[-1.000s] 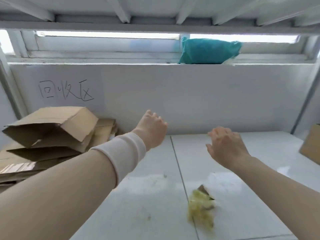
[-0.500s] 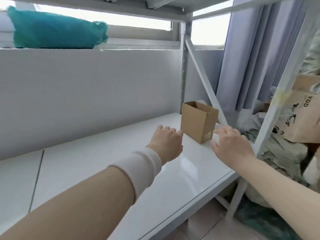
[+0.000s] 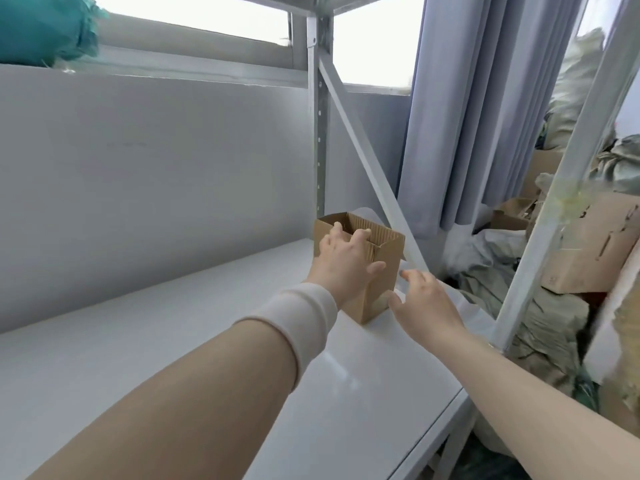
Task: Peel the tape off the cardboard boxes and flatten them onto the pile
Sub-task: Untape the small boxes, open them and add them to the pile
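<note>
Cardboard box (image 3: 386,268): small, brown, upright with its top open; stands on the white shelf (image 3: 173,341) near the right end, close to the back corner
Left hand (image 3: 343,261): fingers hooked over the box's top rim, thumb laid on the near face, gripping it; a pale wristband (image 3: 298,323) circles the wrist
Right hand (image 3: 424,303): fingers spread and relaxed, holding nothing, just beside the box's lower right corner; contact cannot be told
Obstruction: the left hand hides much of the box's near face
Behind the box: grey back panel (image 3: 156,168), perforated upright post (image 3: 317,116) and a diagonal brace (image 3: 363,161) running down past the box
Upper left: teal bag (image 3: 38,29) on the ledge under the window
Right of the shelf: grey-blue curtain (image 3: 485,98), the near post (image 3: 554,202), printed cartons (image 3: 595,244) and crumpled grey-green sacks (image 3: 540,323) heaped beyond it
</note>
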A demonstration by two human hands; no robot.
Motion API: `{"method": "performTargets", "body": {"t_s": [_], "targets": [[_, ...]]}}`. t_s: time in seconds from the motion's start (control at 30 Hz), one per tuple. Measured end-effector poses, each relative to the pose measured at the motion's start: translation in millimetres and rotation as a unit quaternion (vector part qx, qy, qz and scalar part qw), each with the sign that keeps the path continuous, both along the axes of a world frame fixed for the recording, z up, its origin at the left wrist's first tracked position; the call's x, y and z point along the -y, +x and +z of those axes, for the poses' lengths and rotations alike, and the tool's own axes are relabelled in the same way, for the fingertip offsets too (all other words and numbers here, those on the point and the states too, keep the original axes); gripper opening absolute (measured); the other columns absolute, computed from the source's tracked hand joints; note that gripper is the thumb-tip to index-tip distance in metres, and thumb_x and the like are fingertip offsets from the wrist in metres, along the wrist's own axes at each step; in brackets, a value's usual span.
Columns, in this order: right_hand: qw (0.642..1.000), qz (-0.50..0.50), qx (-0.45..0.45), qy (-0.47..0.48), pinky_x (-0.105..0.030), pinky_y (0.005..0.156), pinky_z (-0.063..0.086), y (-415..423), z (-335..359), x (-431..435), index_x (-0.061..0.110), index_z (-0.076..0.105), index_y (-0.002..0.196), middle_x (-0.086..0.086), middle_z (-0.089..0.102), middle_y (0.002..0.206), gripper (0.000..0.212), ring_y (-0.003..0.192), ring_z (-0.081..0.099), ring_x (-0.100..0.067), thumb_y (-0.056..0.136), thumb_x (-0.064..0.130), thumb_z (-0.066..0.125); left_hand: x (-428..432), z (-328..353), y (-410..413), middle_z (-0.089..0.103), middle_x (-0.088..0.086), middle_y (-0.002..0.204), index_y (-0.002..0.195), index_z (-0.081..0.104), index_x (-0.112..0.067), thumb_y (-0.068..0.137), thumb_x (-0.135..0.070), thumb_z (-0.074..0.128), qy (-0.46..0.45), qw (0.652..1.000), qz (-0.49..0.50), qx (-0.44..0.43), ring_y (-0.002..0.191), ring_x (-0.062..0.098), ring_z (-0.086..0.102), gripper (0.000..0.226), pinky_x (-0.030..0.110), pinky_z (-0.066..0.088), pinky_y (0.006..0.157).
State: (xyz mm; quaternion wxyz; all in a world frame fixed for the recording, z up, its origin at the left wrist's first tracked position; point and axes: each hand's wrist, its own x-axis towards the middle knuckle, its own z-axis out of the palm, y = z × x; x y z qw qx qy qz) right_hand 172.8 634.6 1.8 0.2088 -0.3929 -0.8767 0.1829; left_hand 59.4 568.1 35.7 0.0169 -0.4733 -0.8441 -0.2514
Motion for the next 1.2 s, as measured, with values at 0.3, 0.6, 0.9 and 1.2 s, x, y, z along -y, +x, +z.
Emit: {"method": "performTargets", "body": {"t_s": [0.3,0.6,0.9,1.2], "targets": [[1.0,-0.007,-0.023,0.014,-0.035,0.094,0.039,2.2,0.4,-12.8,0.012,0.031,0.139,-0.009,0.039,0.138,0.057,0.124,0.041,-0.025,0.091,0.037,0.049,4.1,-10.4,-6.5,0.045,0.008,0.116,0.087,0.041,-0.015,0.095,-0.02,0.048,0.154,0.986,-0.007,0.065,0.098,0.029,0.052,0.011,0.034,0.043,0.083],[0.97,0.135,-0.151,-0.138,-0.018,0.077,0.046,21.6,23.2,67.6,0.02,0.054,0.12,0.003,0.061,0.117,0.036,0.101,0.057,-0.013,0.089,0.038,0.054,132.3,36.1,4.6,0.051,0.005,0.106,0.077,0.046,-0.017,0.094,-0.016,0.052,0.252,0.921,0.015,0.298,0.091,0.021,0.056,0.017,0.039,0.058,0.075],[0.902,0.259,-0.213,-0.272,-0.037,0.077,0.057,27.8,69.7,244.8,0.021,0.065,0.096,0.004,0.063,0.086,0.018,0.083,0.064,-0.016,0.086,0.034,0.06,342.0,60.8,33.0,0.044,-0.017,0.137,0.14,0.029,-0.034,0.081,-0.034,0.067,0.251,0.942,0.041,0.217,0.125,0.003,0.045,0.07,0.03,0.04,0.102],[0.874,0.384,-0.125,-0.27,-0.03,0.061,0.057,28.5,59.9,473.2,0.014,0.066,0.094,0.004,0.064,0.083,0.033,0.07,0.064,-0.016,0.083,0.044,0.061,554.8,26.1,92.1,0.045,-0.017,0.137,0.144,0.02,-0.039,0.095,-0.027,0.046,0.413,0.832,0.174,0.328,0.117,0.0,0.05,0.056,0.024,0.044,0.097]]}}
